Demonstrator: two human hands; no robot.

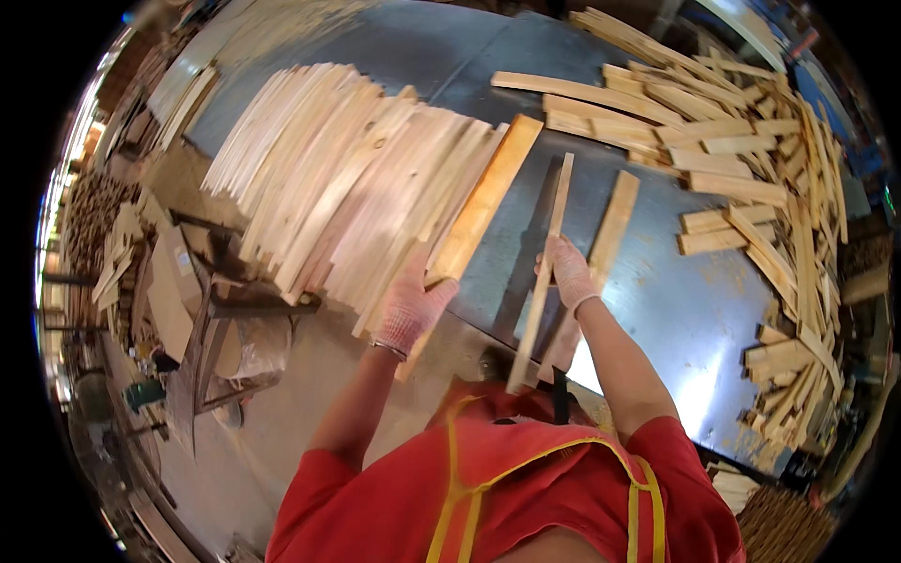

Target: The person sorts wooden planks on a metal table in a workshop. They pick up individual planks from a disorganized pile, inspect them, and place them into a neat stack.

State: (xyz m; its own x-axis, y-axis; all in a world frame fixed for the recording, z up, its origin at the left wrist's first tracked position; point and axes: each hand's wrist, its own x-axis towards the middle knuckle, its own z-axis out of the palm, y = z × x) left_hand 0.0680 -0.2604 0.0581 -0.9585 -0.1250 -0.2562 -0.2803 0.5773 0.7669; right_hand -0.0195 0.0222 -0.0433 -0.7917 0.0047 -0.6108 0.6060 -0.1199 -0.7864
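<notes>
My left hand (pixel 413 308), in a pale knit glove, is closed round the near part of a yellowish wooden board (pixel 489 199). Its thumb lies over the board, which rests along the right end of a row of pale wooden slats (pixel 349 178). In my right hand (pixel 569 272), also gloved, is a narrow wooden strip (pixel 536 310), held on edge and apart from the row. Just right of that strip, another board (pixel 615 218) lies on the metal table, partly behind my right hand and wrist.
The grey metal table (pixel 657 319) carries a heap of loose wooden pieces (pixel 732 188) along its right side. Sawdust lies about on its top. At the left stand a dark metal frame (pixel 202 347) and cardboard (pixel 174 281); more stacked wood (pixel 188 105) sits at the far left.
</notes>
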